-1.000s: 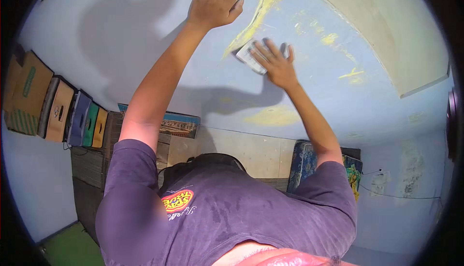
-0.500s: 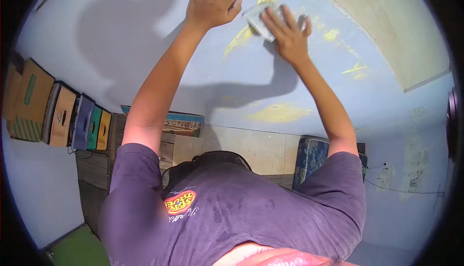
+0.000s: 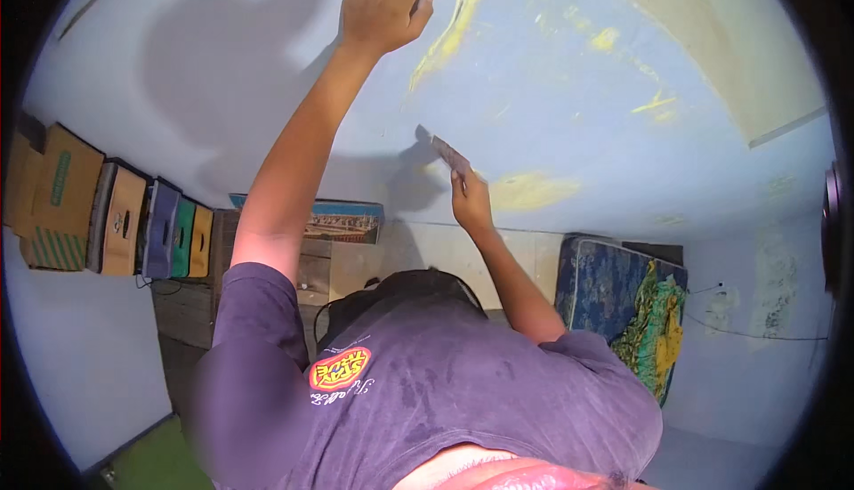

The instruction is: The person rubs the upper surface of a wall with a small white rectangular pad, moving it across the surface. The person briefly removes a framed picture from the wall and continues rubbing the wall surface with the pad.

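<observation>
In the head view, my left hand [image 3: 384,11] lies flat against the pale blue wall [image 3: 356,134], fingers spread; some fingertips reach the picture's upper edge. Lower and to the right, my right hand [image 3: 471,194] is closed around one end of a thin, stiff, grey-brown sheet that looks like sandpaper [image 3: 452,154]. The sheet points up and left, and a shadow falls beside its tip. Whether it touches the wall I cannot tell. A long yellow patch [image 3: 458,23] runs down the wall right of my left hand, and another yellow patch [image 3: 534,192] spreads beside my right hand.
Cardboard boxes [image 3: 67,183] and several coloured box-like cases [image 3: 163,227] line the left side. A long picture panel [image 3: 342,221] sits below the wall. At right stand a blue patterned mattress [image 3: 596,290] and a green-yellow cloth [image 3: 654,330]. A beige panel [image 3: 747,63] borders the upper right.
My right hand has come down and left from the upper yellow patch, lifting the sheet it had pressed flat there. My left hand stays on the wall. The green-yellow cloth now shows.
</observation>
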{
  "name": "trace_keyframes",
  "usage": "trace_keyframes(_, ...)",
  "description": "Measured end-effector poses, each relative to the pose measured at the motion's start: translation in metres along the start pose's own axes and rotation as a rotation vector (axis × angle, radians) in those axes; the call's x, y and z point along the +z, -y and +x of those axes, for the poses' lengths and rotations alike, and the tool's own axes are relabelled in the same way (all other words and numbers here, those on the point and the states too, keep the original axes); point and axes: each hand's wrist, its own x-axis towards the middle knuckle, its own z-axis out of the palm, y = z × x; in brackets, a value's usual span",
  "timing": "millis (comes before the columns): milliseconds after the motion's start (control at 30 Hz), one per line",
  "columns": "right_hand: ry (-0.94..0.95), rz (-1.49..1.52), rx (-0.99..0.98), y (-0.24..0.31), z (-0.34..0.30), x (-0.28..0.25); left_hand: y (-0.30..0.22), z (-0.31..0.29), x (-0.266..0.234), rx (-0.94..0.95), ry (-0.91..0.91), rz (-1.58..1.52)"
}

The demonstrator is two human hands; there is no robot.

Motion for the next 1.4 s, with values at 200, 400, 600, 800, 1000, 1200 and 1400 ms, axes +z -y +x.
trace_keyframes(200,0.061,1.170,0.406,-0.015,-0.053,-0.003,-0.073,-0.063,-0.001,-0.321,-0.077,-0.363)
trace_keyframes(400,0.135,1.246,0.376,-0.014,-0.066,-0.070,-0.200,-0.188,-0.029,-1.514,0.486,-1.724)
trace_keyframes(600,0.274,1.064,0.239,-0.049,-0.065,-0.066,-0.245,-0.202,-0.056,-1.730,0.729,-2.069)
trace_keyframes(800,0.425,0.865,0.197,-0.050,-0.035,-0.083,-0.257,-0.209,-0.045,-1.677,0.597,-1.429)
trace_keyframes(1000,-0.301,0.417,-0.039,-0.077,0.006,-0.130,-0.227,-0.165,-0.044,-1.372,0.572,-0.871)
trace_keyframes(1200,-0.588,0.223,-0.197,-0.064,0.035,-0.177,-0.181,-0.074,-0.024,-0.620,-0.052,-0.525)
trace_keyframes(1400,-0.498,0.107,-0.245,-0.068,0.055,-0.170,-0.120,0.040,0.022,-0.058,-0.279,-0.130)
